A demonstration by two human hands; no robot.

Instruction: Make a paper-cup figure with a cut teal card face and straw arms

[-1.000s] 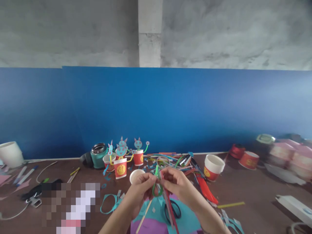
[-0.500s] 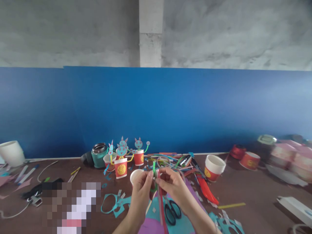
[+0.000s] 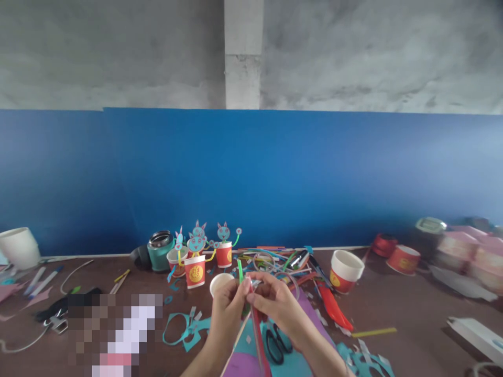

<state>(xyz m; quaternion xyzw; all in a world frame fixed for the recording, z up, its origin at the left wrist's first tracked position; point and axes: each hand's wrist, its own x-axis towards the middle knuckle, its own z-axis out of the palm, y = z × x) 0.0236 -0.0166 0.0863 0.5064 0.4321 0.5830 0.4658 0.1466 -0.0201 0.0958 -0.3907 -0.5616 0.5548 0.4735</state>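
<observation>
My left hand [image 3: 227, 306] pinches a thin green strip [image 3: 240, 270], straw-like, whose upper end sticks up beyond the thumb. Close against it, my right hand [image 3: 275, 303] has thumb and forefinger closed on the top end of a long pink-red strip [image 3: 257, 337], which hangs down between my wrists. Something small and whitish shows at the fingertips, too small to make out. Below the right hand, black-handled scissors [image 3: 277, 343] lie on a teal sheet [image 3: 249, 340]. A white-rimmed paper cup [image 3: 220, 283] stands just behind my left hand.
Red paper cups [image 3: 195, 273] with blue cat-like heads and bendy arms stand at back left, beside a teal flask [image 3: 160, 254]. A pile of coloured strips [image 3: 271, 256] lies behind my hands. Stacked cups [image 3: 346, 269] and a red pouch-like item [image 3: 334, 306] are rightward; teal cut-outs [image 3: 184, 330] lie left.
The green strip has shifted left and now tilts, apart from the red strip's top. My fingers have drawn closer together around the red strip's upper end.
</observation>
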